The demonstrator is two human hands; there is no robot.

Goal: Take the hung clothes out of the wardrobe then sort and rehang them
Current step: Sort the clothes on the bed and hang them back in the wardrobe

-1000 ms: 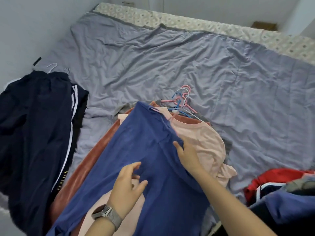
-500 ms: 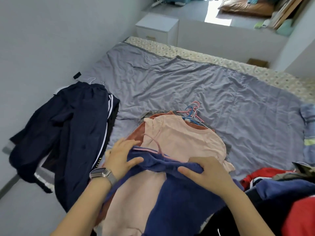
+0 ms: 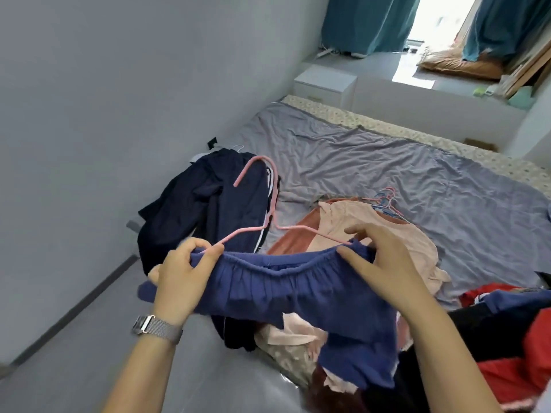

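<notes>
Already the clothes lay out of the wardrobe, heaped on the bed (image 3: 387, 162): dark trousers (image 3: 208, 210) at centre left, a peach top (image 3: 396, 234) mid-frame. At lower centre, the left hand (image 3: 179, 281) and right hand (image 3: 384, 257) each gripped the blue shorts (image 3: 283, 287) on a pink hanger (image 3: 268, 204). Sorting looked underway; rehanging remained.

Home bedroom: bed (image 3: 387, 162), nightstand (image 3: 325, 84), curtains (image 3: 366, 22), scattered clothes.
</notes>
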